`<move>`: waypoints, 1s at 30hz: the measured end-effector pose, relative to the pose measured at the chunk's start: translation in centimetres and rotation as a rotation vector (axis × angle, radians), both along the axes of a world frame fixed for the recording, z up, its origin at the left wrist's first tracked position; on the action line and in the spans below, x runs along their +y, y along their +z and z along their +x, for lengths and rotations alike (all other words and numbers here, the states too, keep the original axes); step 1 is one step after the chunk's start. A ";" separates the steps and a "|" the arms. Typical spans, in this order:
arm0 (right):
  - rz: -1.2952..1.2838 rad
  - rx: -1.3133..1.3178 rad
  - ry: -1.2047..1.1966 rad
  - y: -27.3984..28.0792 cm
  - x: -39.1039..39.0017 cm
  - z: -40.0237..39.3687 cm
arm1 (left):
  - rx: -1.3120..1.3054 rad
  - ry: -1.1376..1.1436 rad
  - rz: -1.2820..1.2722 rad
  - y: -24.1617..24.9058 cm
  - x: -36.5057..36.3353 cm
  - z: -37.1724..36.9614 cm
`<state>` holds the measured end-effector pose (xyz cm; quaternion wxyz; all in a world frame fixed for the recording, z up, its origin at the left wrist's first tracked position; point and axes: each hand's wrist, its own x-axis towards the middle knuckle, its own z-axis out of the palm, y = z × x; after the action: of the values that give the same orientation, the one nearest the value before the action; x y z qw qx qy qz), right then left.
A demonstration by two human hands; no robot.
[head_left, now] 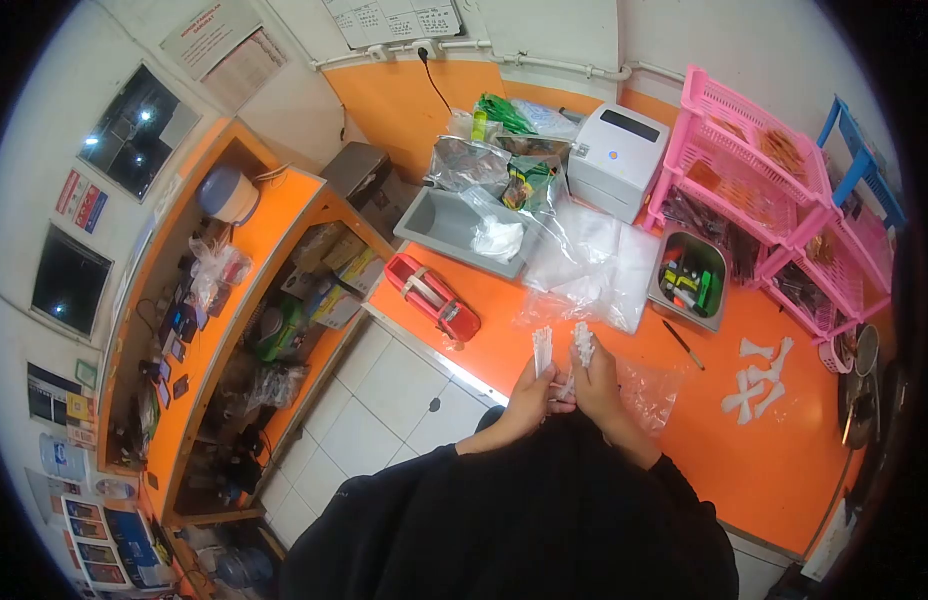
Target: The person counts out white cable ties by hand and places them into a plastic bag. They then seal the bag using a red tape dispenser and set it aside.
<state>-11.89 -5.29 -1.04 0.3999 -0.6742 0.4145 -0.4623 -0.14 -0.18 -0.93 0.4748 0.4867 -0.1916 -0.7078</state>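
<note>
My left hand (532, 394) and my right hand (594, 385) are close together just above the near edge of the orange counter (724, 440). Each hand grips small white plastic pieces (544, 348) that stick up from the fingers; the right hand's bunch (584, 342) looks knobbly. A clear plastic bag (652, 388) lies on the counter just right of my right hand. Black sleeves cover both forearms.
A red tape dispenser (434, 296) lies left of the hands. Behind are clear bags (589, 265), a grey tray (454, 228), a white label printer (617, 158), a metal tin of markers (689, 278), pink racks (774, 190), a pen (682, 344) and white pieces (759, 380).
</note>
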 end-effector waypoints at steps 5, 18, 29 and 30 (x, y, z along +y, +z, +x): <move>0.389 -0.243 -0.050 0.8 -0.3 -0.6 | 0.001 -0.034 0.020 -1.4 -0.1 0.1; 0.848 -0.975 0.260 -0.2 -0.8 -1.7 | 0.019 0.112 -0.121 1.5 -0.1 -0.1; 0.627 -0.424 0.093 0.6 0.4 -0.3 | 0.059 -0.006 -0.184 2.1 0.0 -0.5; 0.622 -0.426 0.087 0.5 0.4 -0.2 | 0.067 -0.016 -0.190 2.1 0.0 -0.4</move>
<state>-12.11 -4.88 -0.57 0.6821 -0.4264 0.4134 -0.4267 -0.59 -0.18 1.16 0.5192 0.4143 -0.2456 -0.7060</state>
